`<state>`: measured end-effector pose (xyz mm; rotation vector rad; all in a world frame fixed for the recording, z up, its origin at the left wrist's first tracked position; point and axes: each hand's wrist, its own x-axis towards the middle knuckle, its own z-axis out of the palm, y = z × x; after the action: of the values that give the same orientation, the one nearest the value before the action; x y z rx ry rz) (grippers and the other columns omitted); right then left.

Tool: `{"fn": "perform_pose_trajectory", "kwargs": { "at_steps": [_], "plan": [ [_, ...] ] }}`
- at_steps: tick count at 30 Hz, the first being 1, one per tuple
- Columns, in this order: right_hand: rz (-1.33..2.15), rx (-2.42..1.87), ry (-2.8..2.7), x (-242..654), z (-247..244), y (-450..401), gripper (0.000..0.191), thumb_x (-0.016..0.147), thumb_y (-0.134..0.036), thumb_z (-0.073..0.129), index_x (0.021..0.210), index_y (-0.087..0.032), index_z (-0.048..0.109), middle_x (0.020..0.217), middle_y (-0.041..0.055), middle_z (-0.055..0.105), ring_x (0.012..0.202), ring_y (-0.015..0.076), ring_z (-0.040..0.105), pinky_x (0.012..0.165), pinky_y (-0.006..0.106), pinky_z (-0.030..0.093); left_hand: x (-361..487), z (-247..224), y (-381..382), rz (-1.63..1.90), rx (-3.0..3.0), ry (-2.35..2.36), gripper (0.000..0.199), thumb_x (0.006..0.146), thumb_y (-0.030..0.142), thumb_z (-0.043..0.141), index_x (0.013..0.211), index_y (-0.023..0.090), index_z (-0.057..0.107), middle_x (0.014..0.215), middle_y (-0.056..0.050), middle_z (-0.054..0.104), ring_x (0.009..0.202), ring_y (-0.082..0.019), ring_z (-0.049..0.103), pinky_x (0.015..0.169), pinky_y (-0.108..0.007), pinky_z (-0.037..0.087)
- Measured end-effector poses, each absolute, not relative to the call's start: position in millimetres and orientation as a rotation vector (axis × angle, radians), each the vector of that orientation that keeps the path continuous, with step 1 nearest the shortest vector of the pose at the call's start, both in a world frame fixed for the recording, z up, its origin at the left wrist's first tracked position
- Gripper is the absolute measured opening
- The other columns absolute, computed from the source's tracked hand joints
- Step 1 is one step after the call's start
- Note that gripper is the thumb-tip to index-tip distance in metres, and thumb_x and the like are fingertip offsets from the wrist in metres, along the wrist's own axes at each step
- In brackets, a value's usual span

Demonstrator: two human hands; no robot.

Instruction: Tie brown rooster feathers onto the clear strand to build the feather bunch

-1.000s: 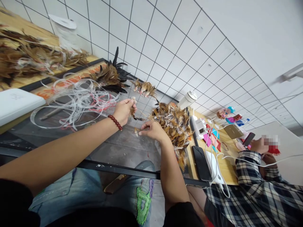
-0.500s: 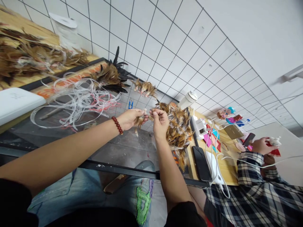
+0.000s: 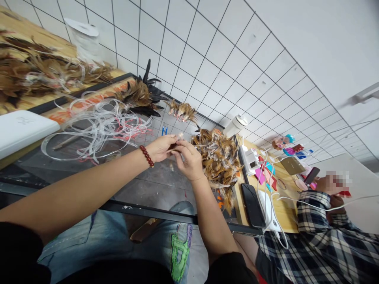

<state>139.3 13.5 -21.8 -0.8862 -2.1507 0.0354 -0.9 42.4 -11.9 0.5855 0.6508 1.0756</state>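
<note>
My left hand (image 3: 162,148), with a red bead bracelet (image 3: 147,156) on the wrist, is closed on a small bunch of feathers. The bunch's pale fluffy end (image 3: 180,136) pokes out past the fingertips; the rest is mostly covered by my hands. My right hand (image 3: 189,159) meets it from the right, fingers bent and drawn together against the left fingers. What the right fingertips pinch is hidden. Just right of it lies a heap of brown feathers (image 3: 220,157). Blue thread snips (image 3: 164,130) rest on the glass tabletop (image 3: 166,189) beyond my left hand.
Clear ribbon and pink strands (image 3: 97,126) lie tangled at left, beside a white box (image 3: 26,128). Dark-tipped feathers (image 3: 139,94) and small bunches (image 3: 183,111) sit farther back. A white cup (image 3: 236,125), phone (image 3: 252,205) and power strip (image 3: 269,211) stand right, near a person in plaid (image 3: 325,240).
My right hand has moved left, from just beside the bunch to against my left fingers, and now covers most of the feathers. My left hand stays nearly in place.
</note>
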Motion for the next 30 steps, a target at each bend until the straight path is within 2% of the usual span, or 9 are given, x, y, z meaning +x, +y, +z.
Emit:
{"fn": "perform_pose_trajectory", "kwargs": {
  "at_steps": [3,6,11,14,19,24,30],
  "plan": [
    [0.074,-0.859,-2.072,137.6,-20.2,11.3,0.014,0.091,-0.029,0.054,0.095,-0.023,0.066,0.111,0.009,0.07,0.11,0.0172,0.064,0.106,0.036,0.048,0.5,-6.5,39.5,1.147,0.61,0.69,0.012,0.084,0.012,0.062,0.072,0.01,0.065,0.068,-0.005,0.064,0.057,-0.01,0.059,0.048,-0.017,0.043],
    [0.133,-0.872,-1.953,135.5,-16.8,8.4,0.012,0.089,-0.029,0.056,0.093,-0.021,0.064,0.107,0.0104,0.07,0.106,0.0181,0.065,0.1,0.036,0.051,-1.1,-3.8,38.6,1.139,0.631,0.662,0.009,0.082,0.013,0.067,0.073,0.01,0.066,0.067,-0.004,0.064,0.056,-0.009,0.059,0.048,-0.016,0.044],
    [0.255,-0.94,-1.854,133.4,-8.5,2.5,0.012,0.085,-0.032,0.056,0.08,-0.021,0.059,0.102,0.011,0.067,0.099,0.0202,0.064,0.094,0.039,0.051,-5.6,-6.9,42.0,1.019,0.624,0.575,0.014,0.074,0.02,0.076,0.072,0.013,0.065,0.06,0.0,0.058,0.05,-0.009,0.053,0.045,-0.019,0.041],
    [0.243,-0.957,-1.858,133.4,-7.6,1.7,0.011,0.081,-0.03,0.058,0.075,-0.021,0.055,0.102,0.0107,0.063,0.1,0.0208,0.062,0.095,0.04,0.05,-3.3,-6.0,40.4,1.065,0.635,0.622,0.016,0.072,0.022,0.078,0.068,0.014,0.064,0.057,0.001,0.057,0.047,-0.008,0.051,0.044,-0.019,0.039],
    [0.191,-0.956,-1.912,133.5,-10.6,4.1,0.006,0.079,-0.026,0.057,0.082,-0.021,0.056,0.102,0.0104,0.062,0.104,0.0201,0.061,0.095,0.036,0.05,5.1,-0.7,34.0,1.254,0.714,0.79,0.016,0.071,0.021,0.077,0.065,0.013,0.066,0.058,0.0,0.059,0.048,-0.008,0.05,0.048,-0.021,0.041],
    [0.167,-0.953,-1.972,134.1,-12.3,5.3,0.01,0.081,-0.023,0.053,0.09,-0.021,0.057,0.11,0.0113,0.066,0.109,0.0191,0.062,0.098,0.035,0.049,5.9,-3.5,35.5,1.313,0.761,0.928,0.014,0.072,0.023,0.075,0.065,0.013,0.068,0.058,-0.001,0.062,0.048,-0.009,0.05,0.047,-0.021,0.04],
    [0.23,-0.974,-1.965,135.7,-14.2,6.5,0.015,0.079,-0.023,0.058,0.094,-0.022,0.061,0.115,0.0083,0.069,0.112,0.0197,0.063,0.102,0.037,0.046,2.7,-7.6,40.3,1.389,0.869,0.96,0.013,0.073,0.02,0.073,0.063,0.013,0.068,0.046,0.002,0.05,0.041,-0.006,0.04,0.042,-0.019,0.032]
  ]
}}
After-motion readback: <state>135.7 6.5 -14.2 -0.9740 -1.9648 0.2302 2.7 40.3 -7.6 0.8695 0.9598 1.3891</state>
